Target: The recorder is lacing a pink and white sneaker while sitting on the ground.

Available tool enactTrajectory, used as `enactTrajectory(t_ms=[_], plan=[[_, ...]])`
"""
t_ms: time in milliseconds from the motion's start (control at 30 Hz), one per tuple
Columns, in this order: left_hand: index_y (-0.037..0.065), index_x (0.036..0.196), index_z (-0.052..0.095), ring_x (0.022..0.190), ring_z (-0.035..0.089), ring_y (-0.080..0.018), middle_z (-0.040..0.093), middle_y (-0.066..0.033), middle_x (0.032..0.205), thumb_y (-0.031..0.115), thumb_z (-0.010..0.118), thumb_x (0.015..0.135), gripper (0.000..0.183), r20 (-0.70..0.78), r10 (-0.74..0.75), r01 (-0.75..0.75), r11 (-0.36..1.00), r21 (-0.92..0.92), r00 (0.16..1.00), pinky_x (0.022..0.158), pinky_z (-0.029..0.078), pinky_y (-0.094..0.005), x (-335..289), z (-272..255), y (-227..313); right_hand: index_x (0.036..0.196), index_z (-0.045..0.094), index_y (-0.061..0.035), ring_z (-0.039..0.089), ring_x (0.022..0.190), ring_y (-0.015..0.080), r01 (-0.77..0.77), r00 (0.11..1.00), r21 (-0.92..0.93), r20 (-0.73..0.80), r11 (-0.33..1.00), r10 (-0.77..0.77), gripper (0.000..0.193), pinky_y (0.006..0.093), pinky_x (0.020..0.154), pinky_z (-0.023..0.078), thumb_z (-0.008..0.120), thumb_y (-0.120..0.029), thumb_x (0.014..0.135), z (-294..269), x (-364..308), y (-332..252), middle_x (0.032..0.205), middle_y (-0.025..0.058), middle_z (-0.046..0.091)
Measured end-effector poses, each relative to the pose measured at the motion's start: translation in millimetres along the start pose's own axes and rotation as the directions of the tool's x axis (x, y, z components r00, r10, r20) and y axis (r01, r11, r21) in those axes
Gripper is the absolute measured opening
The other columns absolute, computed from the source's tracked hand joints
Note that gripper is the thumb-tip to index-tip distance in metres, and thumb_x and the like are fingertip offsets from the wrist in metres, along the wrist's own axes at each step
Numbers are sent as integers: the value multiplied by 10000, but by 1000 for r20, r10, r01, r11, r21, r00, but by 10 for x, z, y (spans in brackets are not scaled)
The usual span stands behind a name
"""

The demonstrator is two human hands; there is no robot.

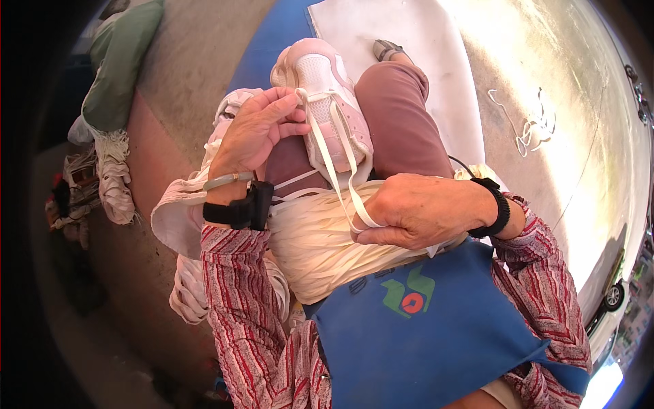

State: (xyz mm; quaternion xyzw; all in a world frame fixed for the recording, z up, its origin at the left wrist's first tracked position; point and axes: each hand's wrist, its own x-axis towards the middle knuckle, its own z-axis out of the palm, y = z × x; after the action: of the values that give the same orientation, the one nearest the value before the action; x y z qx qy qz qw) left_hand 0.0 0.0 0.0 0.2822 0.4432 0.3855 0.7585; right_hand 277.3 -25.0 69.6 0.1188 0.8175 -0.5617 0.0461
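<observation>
Going outward from me: the blue apron (pixel 436 347) is on the near side of the pale pink shoe (pixel 337 140), and a fat cream lace bundle (pixel 310 245) sits between the two. My right hand (pixel 426 211), on the near right of the shoe, is curled closed around the white lace (pixel 320 140). My left hand (pixel 269 119) is at the shoe's left edge, pinching that lace up by the eyelets with thumb and fingers. The shoe itself is on my lap, toe end away from me as far as I can tell.

Tips, just my opinion: hold the strands flat and untwisted, match their lengths before pulling snug, and pull evenly so the tongue doesn't bunch up. A firm left pinch probably stops the far end slipping.

Count so far: two hands, one apron, one big bundle on the lap, one shoe being worked, two strands running between it and my right fist. At least one more pink shoe (pixel 233 102) peeks out left of it, total unclear. Beyond it, one blue mat (pixel 269 51) and one white sheet (pixel 409 41). Far right of it, loose laces (pixel 524 140), too tangled to count.
</observation>
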Motion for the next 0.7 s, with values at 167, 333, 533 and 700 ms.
enactTrajectory(t_ms=[167, 333, 533, 700], plan=[[7, 1025, 593, 848, 627, -126, 616, -52, 925, 135, 605, 968, 141, -43, 69, -64, 992, 107, 997, 777, 585, -286, -11, 85, -38, 734, 496, 21, 500, 608, 412, 13, 1000, 79, -8, 997, -12, 438, 464, 585, 392, 532, -319, 1008, 31, 9, 23, 618, 203, 482], [13, 924, 563, 728, 620, -127, 614, -55, 846, 61, 576, 930, 50, -292, 369, -241, 888, 392, 882, 676, 576, -282, 1, 249, -110, 692, 488, 16, 480, 555, 396, -5, 1000, 52, 24, 999, 4, 447, 453, 548, 378, 551, -301, 1000, -54, -17, -16, 595, 185, 482], [3, 878, 509, 636, 588, -212, 567, -116, 746, 8, 576, 872, 67, -20, 787, -236, 209, 949, 617, 566, 491, -350, -31, 298, -250, 673, 499, -2, 483, 498, 337, 8, 988, 93, 151, 996, -22, 413, 418, 513, 377, 590, -263, 980, -191, -214, -26, 574, 147, 486], [9, 854, 482, 601, 536, -320, 536, -170, 732, 5, 564, 865, 83, 34, 712, -176, 127, 976, 702, 568, 453, -405, -86, 324, -294, 668, 534, 14, 427, 433, 239, 221, 970, 436, -2, 872, -245, 374, 361, 456, 356, 588, -194, 974, -374, -419, 21, 513, 109, 452]])
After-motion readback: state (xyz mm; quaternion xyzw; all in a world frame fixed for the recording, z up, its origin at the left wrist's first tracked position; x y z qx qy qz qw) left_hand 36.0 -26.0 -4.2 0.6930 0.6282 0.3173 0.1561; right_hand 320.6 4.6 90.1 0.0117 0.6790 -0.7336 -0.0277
